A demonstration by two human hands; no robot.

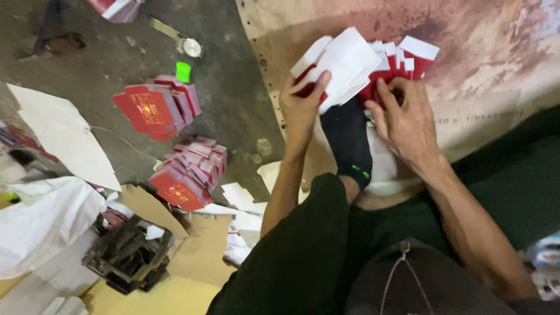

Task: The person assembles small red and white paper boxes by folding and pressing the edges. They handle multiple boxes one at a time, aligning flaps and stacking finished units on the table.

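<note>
My left hand point(301, 104) grips a fanned stack of red and white paper envelopes point(350, 61), thumb over the white backs. My right hand point(402, 119) presses on the right part of the same stack, fingers curled over the red pieces near its middle. The stack rests on a worn sheet of cardboard point(484, 52) on the floor. A foot in a black sock point(349, 140) lies just under both hands, against a white pad. My dark trousers fill the lower frame.
Two piles of red envelopes point(154, 108) point(189, 172) sit on the grey floor to the left. A small green object point(183, 71) and a metal tool point(184, 41) lie beyond them. White paper sheets point(64, 137), a white bag, cardboard scraps and a dark metal block point(128, 259) crowd the lower left.
</note>
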